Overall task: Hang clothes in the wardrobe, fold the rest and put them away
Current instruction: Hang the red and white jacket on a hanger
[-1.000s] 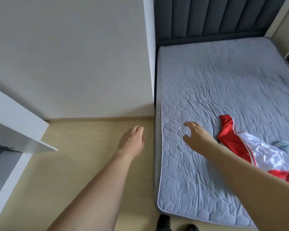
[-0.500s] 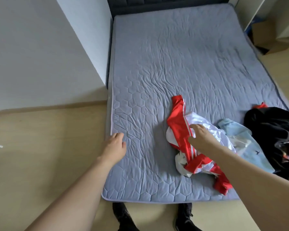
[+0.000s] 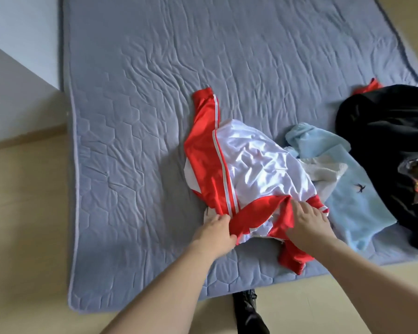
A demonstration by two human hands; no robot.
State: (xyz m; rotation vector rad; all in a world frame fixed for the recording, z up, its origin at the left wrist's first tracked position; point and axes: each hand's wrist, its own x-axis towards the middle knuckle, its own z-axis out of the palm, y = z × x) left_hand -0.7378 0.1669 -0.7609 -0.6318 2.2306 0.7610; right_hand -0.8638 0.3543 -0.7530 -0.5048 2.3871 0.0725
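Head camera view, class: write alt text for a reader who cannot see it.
Two bare hands work a crumpled red and white jacket near the front edge of a grey quilted bed: the left hand grips its red hem, the right hand presses on it. A light blue top and black clothes lie to the right.

Grey quilted mattress on beige floor; white wall at left; black shoe

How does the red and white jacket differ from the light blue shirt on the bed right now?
The jacket is shiny, red and white with striped sleeves; the shirt is matte, plain light blue with a small dark logo. Both hands are on the jacket, the left hand gripping its red hem and the right hand pressing it; nothing touches the shirt. Both lie crumpled on the bed.
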